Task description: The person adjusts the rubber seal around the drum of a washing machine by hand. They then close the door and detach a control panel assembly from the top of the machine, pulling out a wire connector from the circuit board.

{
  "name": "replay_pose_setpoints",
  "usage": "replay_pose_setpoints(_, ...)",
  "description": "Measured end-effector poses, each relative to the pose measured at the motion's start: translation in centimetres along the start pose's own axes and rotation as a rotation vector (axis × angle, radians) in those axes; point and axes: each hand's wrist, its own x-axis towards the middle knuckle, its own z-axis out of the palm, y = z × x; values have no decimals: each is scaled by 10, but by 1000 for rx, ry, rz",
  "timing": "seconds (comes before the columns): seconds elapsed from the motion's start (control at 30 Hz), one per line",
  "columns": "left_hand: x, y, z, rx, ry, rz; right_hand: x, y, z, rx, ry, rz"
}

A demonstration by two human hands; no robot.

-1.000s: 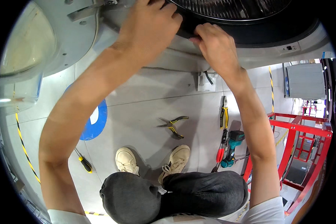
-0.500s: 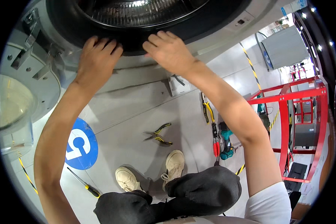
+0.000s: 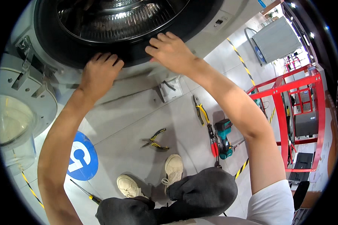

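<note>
A front-loading washing machine with its metal drum (image 3: 120,26) showing stands at the top of the view. Around the drum opening runs a black rubber door seal (image 3: 73,48). My left hand (image 3: 100,71) curls its fingers over the lower left of this seal, fingertips hidden against the rubber. To its right, my right hand (image 3: 171,52) has its fingers bent over the seal's lower edge, thumb underneath. At the left the machine's door (image 3: 45,101), with its clear glass bowl (image 3: 15,116), hangs swung open.
On the floor lie yellow-and-black pliers (image 3: 154,140), a second pair (image 3: 201,112), red-handled pliers (image 3: 213,144), a teal power tool (image 3: 224,138) and a screwdriver (image 3: 84,190). A small white drawer-like part (image 3: 171,90) sits below the machine. A red metal frame (image 3: 283,120) stands right.
The view has shifted, so more of the drum and seal shows. Both hands stay at the seal's lower edge; the right one sits slightly higher on it relative to the left.
</note>
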Motion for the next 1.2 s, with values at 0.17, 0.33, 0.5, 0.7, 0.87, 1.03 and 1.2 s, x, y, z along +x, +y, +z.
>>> replay_pose_setpoints(0.17, 16, 1, -8, -103, 13, 6, -2, 13, -5, 79, 38, -7)
replay_pose_setpoints(0.33, 23, 21, 15, -193, 87, -92, 4, 7, -8, 94, -3, 11)
replay_pose_setpoints(0.5, 28, 28, 21, -32, -1, -70, -5, 0, -3, -8, 17, 47)
replay_pose_setpoints(0.7, 30, 28, 15, -97, -3, -111, -34, -58, 9, 233, 419, 549)
replay_pose_setpoints(0.87, 62, 45, 30, -201, 54, -86, -30, -65, 60, 1409, 730, 1198)
replay_pose_setpoints(1.03, 67, 50, 44, -52, 8, -103, -23, -63, 65, 1379, 718, 1250)
replay_pose_setpoints(1.2, 68, 55, 42, 15, -27, -117, -36, -53, 58, 1153, 488, 1246)
